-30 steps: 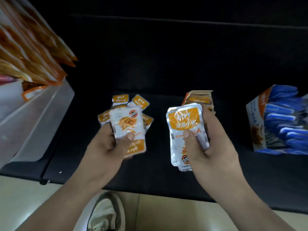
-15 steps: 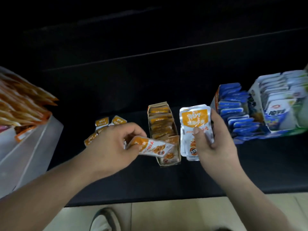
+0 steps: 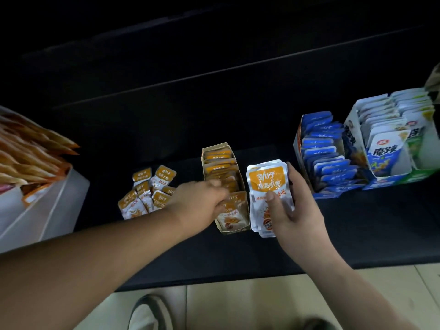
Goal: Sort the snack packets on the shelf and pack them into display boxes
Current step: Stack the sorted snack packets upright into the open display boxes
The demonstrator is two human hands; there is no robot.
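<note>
Left hand (image 3: 204,198) has crossed from mid-air to the near end of the narrow orange cardboard display box (image 3: 215,148). Its single orange-and-silver foil packet is now hidden under blurred fingers, so I can't tell whether they still pinch it. Right hand (image 3: 296,208), just right of the box, grips a stack of matching silver-and-orange foil packets (image 3: 265,179). Loose orange foil packets (image 3: 145,194) lie beyond the left wrist and are still unsorted.

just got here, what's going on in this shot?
A person is packing orange snack packets into a display box on the dark shelf. The left hand is at the box's front end, too blurred to tell if it holds a packet. The right hand grips a stack of packets beside the box. More loose packets lie to the box's left.
</note>
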